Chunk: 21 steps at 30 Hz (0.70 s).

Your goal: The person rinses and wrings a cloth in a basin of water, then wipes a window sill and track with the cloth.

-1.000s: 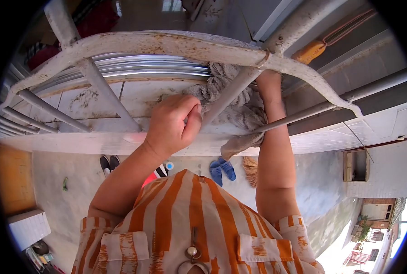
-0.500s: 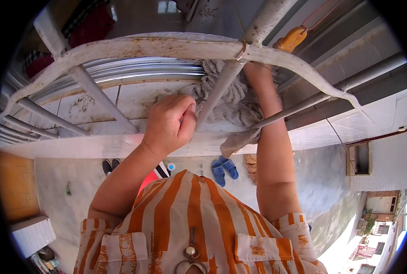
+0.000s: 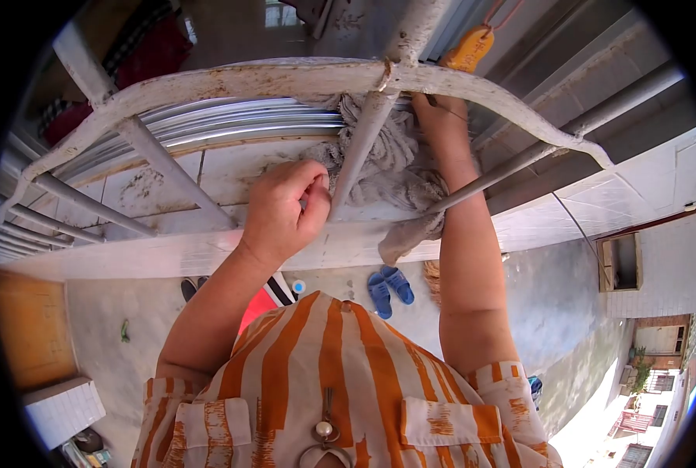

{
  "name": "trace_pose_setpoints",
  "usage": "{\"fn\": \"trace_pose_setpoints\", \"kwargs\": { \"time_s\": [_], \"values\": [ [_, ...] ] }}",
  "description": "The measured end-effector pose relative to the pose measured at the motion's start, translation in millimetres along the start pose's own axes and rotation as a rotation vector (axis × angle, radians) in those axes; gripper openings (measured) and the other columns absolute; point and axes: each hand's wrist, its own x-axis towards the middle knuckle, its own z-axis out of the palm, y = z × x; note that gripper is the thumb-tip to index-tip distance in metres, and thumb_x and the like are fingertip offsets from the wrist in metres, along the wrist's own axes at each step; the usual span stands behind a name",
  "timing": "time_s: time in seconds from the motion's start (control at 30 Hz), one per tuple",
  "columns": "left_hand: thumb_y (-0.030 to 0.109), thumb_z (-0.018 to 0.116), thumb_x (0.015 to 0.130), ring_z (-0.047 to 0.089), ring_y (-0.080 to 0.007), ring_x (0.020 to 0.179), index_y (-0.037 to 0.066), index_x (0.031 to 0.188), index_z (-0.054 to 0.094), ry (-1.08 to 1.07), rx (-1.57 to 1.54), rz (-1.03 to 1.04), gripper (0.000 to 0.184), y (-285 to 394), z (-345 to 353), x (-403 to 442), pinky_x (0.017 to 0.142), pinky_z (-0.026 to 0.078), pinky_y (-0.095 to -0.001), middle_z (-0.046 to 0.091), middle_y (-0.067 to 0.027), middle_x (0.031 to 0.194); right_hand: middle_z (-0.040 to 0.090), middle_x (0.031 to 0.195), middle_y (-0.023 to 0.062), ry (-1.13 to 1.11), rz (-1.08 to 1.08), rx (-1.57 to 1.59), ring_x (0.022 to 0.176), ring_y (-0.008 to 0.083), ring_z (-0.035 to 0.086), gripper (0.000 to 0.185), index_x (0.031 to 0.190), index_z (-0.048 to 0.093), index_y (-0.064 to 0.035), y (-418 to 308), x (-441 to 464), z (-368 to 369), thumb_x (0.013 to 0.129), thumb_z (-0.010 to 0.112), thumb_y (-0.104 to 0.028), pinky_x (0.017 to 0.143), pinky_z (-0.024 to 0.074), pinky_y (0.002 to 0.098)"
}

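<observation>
A wet-looking grey rag (image 3: 387,148) lies bunched on the dirty tiled sill (image 3: 231,168), behind a white metal bar. One end of it hangs over the sill's front edge. My left hand (image 3: 287,204) is closed in a fist at the rag's left end, with the cloth running in at its fingers. Reaching past the bars, my right hand (image 3: 444,125) is at the window track (image 3: 246,117), fingers curled together, to the right of the bunched cloth. The curved bar partly hides its fingertips, and what they hold cannot be made out.
A white, rust-stained window grille (image 3: 231,78) crosses in front of the sill. An orange tag (image 3: 467,50) hangs on a cord at upper right. Below are blue slippers (image 3: 379,292), dark shoes (image 3: 189,289) and a white box (image 3: 65,411) on the floor.
The view has shifted slightly, moving the grille and tag left and up. My right hand has shifted a little against the bar; my left hand stays in its fist beside the rag.
</observation>
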Motion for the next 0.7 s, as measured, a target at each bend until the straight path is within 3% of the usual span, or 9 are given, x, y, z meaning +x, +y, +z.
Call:
{"fn": "trace_pose_setpoints", "kwargs": {
  "time_s": [0.07,0.27,0.47,0.7],
  "values": [
    [0.002,0.056,0.073,0.053,-0.0282,0.056,0.003,0.078,0.055,-0.002,0.0,-0.004,0.005,-0.1,0.1,0.1,0.052,0.041,-0.0356,0.054,-0.0109,0.063,0.067,0.09,0.013,-0.008,0.124,-0.012,0.085,0.0207,0.063,0.023,0.099,0.064,-0.0011,-2.2,-0.6,-1.9,0.079,0.064,-0.013,0.079,0.0463,0.0293],
    [0.003,0.055,0.073,0.053,-0.0284,0.056,0.003,0.077,0.055,-0.007,-0.006,-0.024,0.004,0.2,-0.1,0.2,0.052,0.041,-0.0367,0.054,-0.0111,0.062,0.067,0.087,0.0141,0.076,0.187,0.02,0.084,0.0219,0.064,0.019,0.092,0.066,0.0004,5.3,-2.6,-4.4,0.079,0.063,-0.013,0.078,0.0467,0.0296],
    [0.003,0.054,0.073,0.053,-0.0297,0.057,0.004,0.075,0.054,0.002,-0.003,-0.009,0.002,0.5,1.0,1.6,0.052,0.041,-0.0376,0.053,-0.0118,0.061,0.067,0.085,0.0117,0.059,0.212,0.187,0.085,0.0184,0.063,0.019,0.089,0.066,0.0038,3.1,-3.2,-13.7,0.079,0.063,-0.012,0.08,0.0453,0.0285],
    [0.003,0.054,0.073,0.052,-0.0303,0.056,0.004,0.075,0.053,-0.005,-0.013,-0.02,0.002,0.6,1.5,1.3,0.052,0.04,-0.0387,0.052,-0.012,0.06,0.067,0.093,0.0104,0.103,0.156,0.047,0.094,0.0177,0.06,0.021,0.095,0.065,0.0033,10.8,-0.6,-10.1,0.08,0.063,-0.011,0.086,0.043,0.0274]
  ]
}}
